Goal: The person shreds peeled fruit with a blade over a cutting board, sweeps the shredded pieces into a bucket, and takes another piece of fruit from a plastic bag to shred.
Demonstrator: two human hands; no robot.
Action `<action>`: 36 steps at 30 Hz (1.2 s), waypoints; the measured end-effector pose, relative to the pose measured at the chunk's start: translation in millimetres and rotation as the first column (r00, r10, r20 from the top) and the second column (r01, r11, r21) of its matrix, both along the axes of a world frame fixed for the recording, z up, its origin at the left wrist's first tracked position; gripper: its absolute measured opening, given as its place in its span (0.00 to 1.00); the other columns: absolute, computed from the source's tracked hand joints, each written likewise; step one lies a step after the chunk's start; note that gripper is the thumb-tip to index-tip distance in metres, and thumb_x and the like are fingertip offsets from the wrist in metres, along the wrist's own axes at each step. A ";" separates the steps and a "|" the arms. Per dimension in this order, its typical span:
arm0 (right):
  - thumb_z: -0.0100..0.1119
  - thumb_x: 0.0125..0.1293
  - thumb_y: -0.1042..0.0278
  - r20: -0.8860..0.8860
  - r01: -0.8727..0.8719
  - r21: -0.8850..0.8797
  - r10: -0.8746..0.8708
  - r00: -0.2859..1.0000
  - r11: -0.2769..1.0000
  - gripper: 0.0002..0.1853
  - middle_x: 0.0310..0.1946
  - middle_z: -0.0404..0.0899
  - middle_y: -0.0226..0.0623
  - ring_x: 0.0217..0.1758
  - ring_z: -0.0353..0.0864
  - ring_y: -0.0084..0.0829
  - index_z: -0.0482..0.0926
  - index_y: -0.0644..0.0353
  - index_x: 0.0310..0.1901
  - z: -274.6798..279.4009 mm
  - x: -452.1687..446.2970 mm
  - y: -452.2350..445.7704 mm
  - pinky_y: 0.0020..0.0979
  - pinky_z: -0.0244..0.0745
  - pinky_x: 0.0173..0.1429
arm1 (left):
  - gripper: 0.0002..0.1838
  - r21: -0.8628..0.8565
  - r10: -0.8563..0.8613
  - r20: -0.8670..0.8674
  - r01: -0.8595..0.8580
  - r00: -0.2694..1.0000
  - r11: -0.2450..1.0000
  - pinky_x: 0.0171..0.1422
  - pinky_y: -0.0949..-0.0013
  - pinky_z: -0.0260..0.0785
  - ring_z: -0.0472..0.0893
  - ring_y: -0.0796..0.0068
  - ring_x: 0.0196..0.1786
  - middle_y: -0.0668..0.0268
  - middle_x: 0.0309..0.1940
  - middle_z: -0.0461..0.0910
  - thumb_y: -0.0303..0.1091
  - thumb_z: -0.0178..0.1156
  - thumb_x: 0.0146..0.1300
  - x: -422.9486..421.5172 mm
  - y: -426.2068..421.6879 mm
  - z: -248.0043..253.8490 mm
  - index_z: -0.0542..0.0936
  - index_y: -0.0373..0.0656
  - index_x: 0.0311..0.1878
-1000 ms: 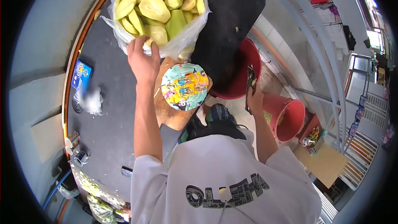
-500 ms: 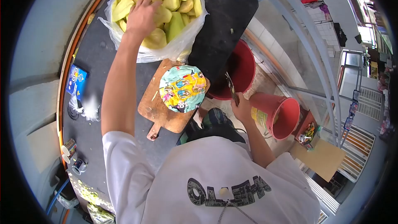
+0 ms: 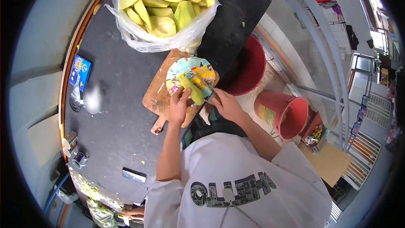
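Note:
My left hand [image 3: 179, 109] is closed around a pale green piece of mango [image 3: 192, 92], holding it over a round bundle in colourful printed cloth [image 3: 187, 65]. The bundle rests on a wooden cutting board [image 3: 154, 95]. In my right hand [image 3: 230, 107] is a knife [image 3: 209, 94], mostly hidden by the fingers, its front end close to the mango piece. Beyond the board, a clear plastic bag [image 3: 139, 44] stands open, heaped with peeled yellow-green mango pieces [image 3: 162, 25].
Two red buckets, one large [image 3: 247, 69] and one tilted [image 3: 291, 118], stand right of the black table [image 3: 114, 139]. A blue box [image 3: 79, 72], cups [image 3: 79, 159] and a phone [image 3: 134, 175] lie leftward. Another person's hand [image 3: 133, 213] shows at the bottom.
My left hand has left the bag and come back over the board with a mango piece. My right hand has brought the knife in from the right to meet it.

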State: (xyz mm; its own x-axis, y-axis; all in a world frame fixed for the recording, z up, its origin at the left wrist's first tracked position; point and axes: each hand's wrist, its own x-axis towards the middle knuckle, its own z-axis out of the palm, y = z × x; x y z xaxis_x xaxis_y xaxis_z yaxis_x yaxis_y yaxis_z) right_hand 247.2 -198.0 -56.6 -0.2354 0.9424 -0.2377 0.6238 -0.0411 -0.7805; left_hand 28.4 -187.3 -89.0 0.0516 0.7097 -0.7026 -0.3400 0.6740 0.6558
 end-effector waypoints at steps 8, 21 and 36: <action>0.56 0.71 0.69 -0.059 -0.082 -0.026 0.081 0.995 0.996 0.19 0.43 0.82 0.58 0.46 0.82 0.59 0.71 0.65 0.61 -14.1 -11.7 0.2 0.51 0.77 0.49 | 0.29 0.106 -0.092 -0.630 0.204 0.771 0.973 0.38 0.65 0.80 0.88 0.68 0.34 0.49 0.36 0.87 0.39 0.67 0.67 21.2 -9.0 -4.4 0.74 0.29 0.65; 0.55 0.71 0.66 0.016 -0.065 -0.081 0.067 0.998 0.995 0.14 0.36 0.83 0.58 0.40 0.83 0.61 0.70 0.63 0.53 -12.9 -19.8 17.9 0.56 0.78 0.42 | 0.21 0.501 0.092 -0.669 0.357 0.737 0.788 0.37 0.61 0.71 0.78 0.63 0.31 0.56 0.32 0.76 0.34 0.71 0.62 19.9 -19.0 -54.5 0.72 0.38 0.52; 0.51 0.69 0.68 0.371 -0.251 -0.110 0.274 0.887 0.962 0.17 0.36 0.83 0.55 0.33 0.87 0.52 0.69 0.64 0.57 52.3 -20.3 9.3 0.47 0.84 0.33 | 0.32 0.634 0.094 -0.696 0.547 0.712 0.546 0.39 0.52 0.69 0.76 0.48 0.36 0.50 0.35 0.72 0.58 0.65 0.62 -1.6 4.4 -109.0 0.71 0.37 0.52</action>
